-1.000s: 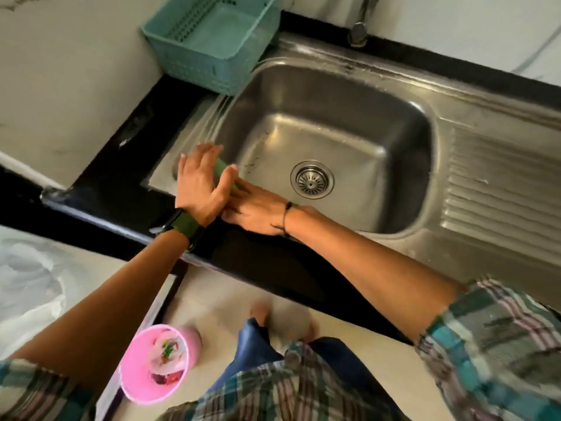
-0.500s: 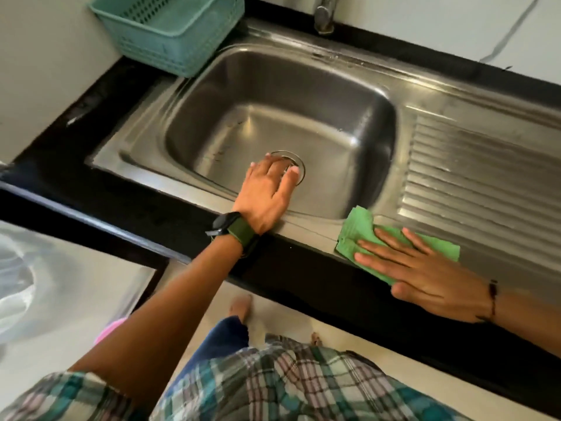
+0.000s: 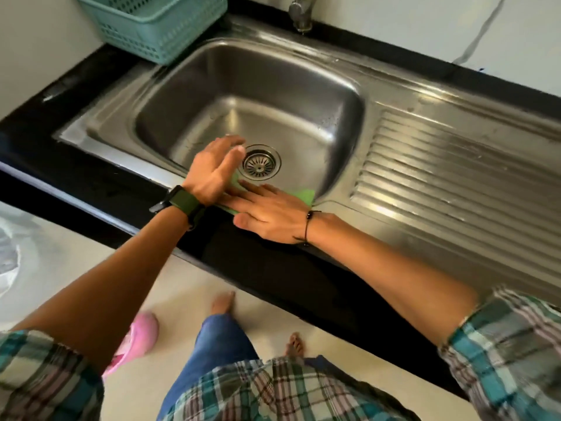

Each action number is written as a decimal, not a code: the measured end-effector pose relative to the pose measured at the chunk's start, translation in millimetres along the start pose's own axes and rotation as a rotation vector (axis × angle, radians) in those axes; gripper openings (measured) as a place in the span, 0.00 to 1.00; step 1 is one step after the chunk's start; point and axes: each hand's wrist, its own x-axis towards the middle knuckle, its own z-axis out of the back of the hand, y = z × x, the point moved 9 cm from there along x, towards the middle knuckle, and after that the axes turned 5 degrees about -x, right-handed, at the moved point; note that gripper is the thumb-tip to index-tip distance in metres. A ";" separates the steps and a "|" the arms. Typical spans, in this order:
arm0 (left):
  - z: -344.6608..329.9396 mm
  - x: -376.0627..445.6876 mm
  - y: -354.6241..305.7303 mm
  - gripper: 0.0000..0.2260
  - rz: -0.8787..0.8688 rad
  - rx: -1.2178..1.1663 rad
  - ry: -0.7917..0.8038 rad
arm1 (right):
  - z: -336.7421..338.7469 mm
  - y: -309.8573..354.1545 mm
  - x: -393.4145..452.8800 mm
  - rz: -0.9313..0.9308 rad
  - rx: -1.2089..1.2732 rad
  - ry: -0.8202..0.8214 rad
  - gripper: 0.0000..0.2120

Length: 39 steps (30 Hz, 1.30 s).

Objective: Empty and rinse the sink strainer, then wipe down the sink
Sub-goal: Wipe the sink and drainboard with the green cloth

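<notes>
The steel sink [image 3: 340, 95] fills the middle of the view, with the round strainer [image 3: 259, 161] seated in its drain. A green cloth [image 3: 305, 196] lies on the sink's front rim, mostly hidden under my hands. My right hand [image 3: 267, 211] presses flat on the cloth, fingers pointing left. My left hand [image 3: 212, 171], with a green-strapped watch, hovers open over the rim just left of the strainer, its wrist crossing above my right fingertips. It holds nothing.
A teal plastic basket [image 3: 151, 22] stands on the black counter [image 3: 36, 117] at the back left. The tap [image 3: 300, 10] rises behind the basin. A ribbed drainboard [image 3: 455, 177] extends right. A pink bin [image 3: 136, 338] stands on the floor near my bare feet.
My right hand has slid the cloth left along the front rim from the drainboard side to below the strainer. My left hand lifted off the rim and uncovered the strainer.
</notes>
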 end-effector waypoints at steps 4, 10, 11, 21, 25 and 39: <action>-1.2 -5.5 -1.2 0.25 -0.016 0.084 0.017 | -8.2 -17.2 -81.5 0.009 -0.112 -0.068 0.25; -25.1 -1.2 -1.7 0.34 -0.065 0.284 0.184 | -40.7 -66.5 -242.4 -0.108 -0.011 0.078 0.29; -26.4 0.6 -0.3 0.35 -0.060 0.306 0.191 | -41.0 -68.4 -242.8 -0.113 -0.009 0.091 0.29; -42.5 0.4 -1.5 0.34 -0.105 0.445 0.304 | -7.7 -21.4 -72.4 -0.107 -0.023 -0.036 0.23; -54.8 -8.0 -11.9 0.34 -0.084 0.446 0.369 | -6.8 -20.1 -72.3 -0.122 -0.044 -0.070 0.23; -164.5 -35.3 -98.7 0.24 -0.106 -0.052 0.258 | -47.2 -77.1 -270.6 -0.271 0.072 0.086 0.27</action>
